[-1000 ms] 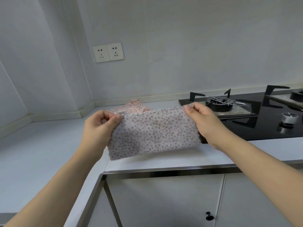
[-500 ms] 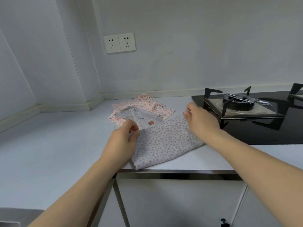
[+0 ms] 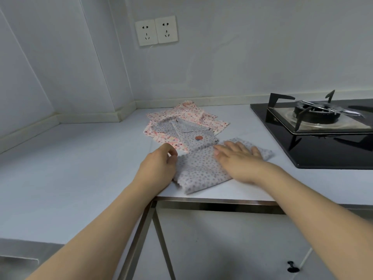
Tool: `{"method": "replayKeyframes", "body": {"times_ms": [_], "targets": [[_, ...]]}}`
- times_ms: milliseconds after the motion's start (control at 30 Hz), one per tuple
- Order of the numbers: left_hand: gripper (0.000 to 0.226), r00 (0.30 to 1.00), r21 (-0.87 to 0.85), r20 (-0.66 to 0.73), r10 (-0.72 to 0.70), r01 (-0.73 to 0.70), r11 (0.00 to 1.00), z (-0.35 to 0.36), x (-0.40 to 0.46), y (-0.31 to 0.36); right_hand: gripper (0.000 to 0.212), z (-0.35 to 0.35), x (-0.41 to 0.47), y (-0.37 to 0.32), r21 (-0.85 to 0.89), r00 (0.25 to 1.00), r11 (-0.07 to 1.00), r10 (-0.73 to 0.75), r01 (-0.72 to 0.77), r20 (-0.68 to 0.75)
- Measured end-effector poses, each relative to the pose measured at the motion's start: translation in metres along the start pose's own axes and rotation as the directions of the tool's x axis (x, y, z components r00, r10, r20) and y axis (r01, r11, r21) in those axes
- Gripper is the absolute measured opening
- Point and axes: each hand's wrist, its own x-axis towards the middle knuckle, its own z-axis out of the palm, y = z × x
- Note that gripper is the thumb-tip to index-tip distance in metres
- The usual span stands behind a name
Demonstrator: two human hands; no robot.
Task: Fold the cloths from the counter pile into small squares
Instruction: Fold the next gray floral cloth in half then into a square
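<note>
A folded grey cloth with small dots (image 3: 198,174) lies flat near the counter's front edge. My right hand (image 3: 239,158) presses down on it with straight fingers. My left hand (image 3: 159,168) pinches the cloth's left edge between thumb and curled fingers. Behind it lies the pile: a grey dotted cloth with a red patch (image 3: 188,134) on top of pink flowered cloths (image 3: 187,113).
A black gas hob (image 3: 314,122) with a burner stands on the right, close to the folded cloth. The white counter (image 3: 80,158) runs left into a corner. Two wall sockets (image 3: 156,31) sit above. Cabinet doors (image 3: 232,239) hang below the counter edge.
The cloth, held up in the air by both hands, came down onto the counter. My right hand let go of its corner and now lies flat on it.
</note>
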Motion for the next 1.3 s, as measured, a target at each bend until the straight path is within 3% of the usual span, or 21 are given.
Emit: {"method": "replayKeyframes", "body": {"times_ms": [133,233,300,400,433,533,600,833,1033,1100,1167,1233,1300], "targets": [[0.011,0.998,-0.279,-0.007,-0.068,0.063,0.958,-0.001,0.003,-0.002,0.054,0.001,0.009,0.011,-0.064,0.999,0.998,0.017,-0.019,-0.044],[0.008,0.984,-0.629,0.094,-0.151,0.177,0.757,-0.009,0.004,-0.003,0.06,0.004,0.003,0.006,-0.083,0.998,0.996,0.012,-0.016,-0.054],[0.008,0.975,-0.717,0.154,-0.157,0.22,0.662,-0.013,0.002,-0.003,0.064,0.003,-0.007,0.0,-0.106,0.983,0.993,-0.061,0.043,-0.172],[0.008,0.976,-0.715,0.182,-0.121,0.216,0.665,-0.013,0.001,-0.001,0.051,0.004,-0.024,-0.016,-0.112,0.82,0.961,-0.273,0.252,-0.503],[0.009,0.974,-0.72,0.19,-0.122,0.223,0.658,-0.013,0.001,-0.001,0.046,0.004,-0.028,-0.022,-0.088,0.802,0.956,-0.282,0.279,-0.526],[0.015,0.972,-0.732,0.174,-0.157,0.234,0.639,-0.014,0.002,-0.001,0.047,0.016,-0.031,-0.033,-0.055,0.934,0.983,-0.185,0.177,-0.306],[0.023,0.973,-0.726,0.16,-0.168,0.231,0.648,-0.015,0.002,0.0,0.055,0.021,-0.032,-0.033,-0.093,0.97,0.988,-0.141,0.124,-0.198],[0.041,0.963,-0.737,0.231,-0.141,0.268,0.62,-0.02,-0.001,-0.002,0.119,0.014,-0.042,-0.031,-0.096,0.996,0.991,-0.087,0.09,0.029],[0.049,0.958,-0.738,0.275,-0.083,0.266,0.62,-0.016,0.0,-0.008,0.138,0.016,-0.052,-0.031,-0.143,0.991,0.983,-0.109,0.119,0.073],[0.042,0.956,-0.731,0.284,-0.074,0.265,0.629,-0.017,0.0,-0.009,0.134,0.019,-0.059,-0.032,-0.169,0.986,0.972,-0.168,0.163,-0.014],[0.033,0.957,-0.735,0.283,-0.057,0.254,0.628,-0.016,-0.001,-0.01,0.119,0.022,-0.066,-0.034,-0.197,0.931,0.944,-0.304,0.265,-0.203],[0.024,0.958,-0.741,0.283,-0.038,0.244,0.626,-0.016,-0.002,-0.009,0.083,0.03,-0.071,-0.034,-0.25,0.783,0.881,-0.471,0.401,-0.407],[0.021,0.96,-0.736,0.279,-0.026,0.231,0.637,-0.016,-0.004,-0.008,0.053,0.044,-0.077,-0.037,-0.29,0.665,0.838,-0.544,0.462,-0.512]]}}
